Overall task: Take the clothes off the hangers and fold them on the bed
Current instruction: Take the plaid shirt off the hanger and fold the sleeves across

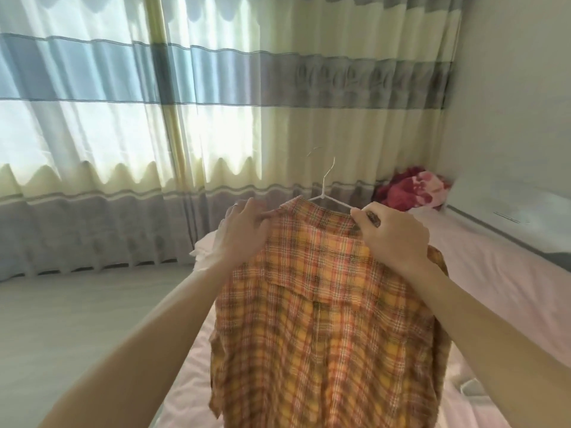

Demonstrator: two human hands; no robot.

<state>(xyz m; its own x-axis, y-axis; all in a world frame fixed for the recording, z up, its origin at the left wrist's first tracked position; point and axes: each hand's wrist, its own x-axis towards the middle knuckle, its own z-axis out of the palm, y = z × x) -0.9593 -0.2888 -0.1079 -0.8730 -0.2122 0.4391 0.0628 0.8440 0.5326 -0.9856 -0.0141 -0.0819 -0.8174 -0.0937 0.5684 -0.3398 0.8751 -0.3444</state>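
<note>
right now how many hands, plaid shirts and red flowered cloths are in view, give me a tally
hands: 2, left hand and right hand
plaid shirt: 1
red flowered cloth: 1
total: 4

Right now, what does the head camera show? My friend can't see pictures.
Two hands hold up an orange and yellow plaid shirt on a thin white hanger above a pink bed, the left hand gripping one shoulder and the right hand pinching the collar. Behind are sunlit striped curtains and a red flowered blanket.
</note>
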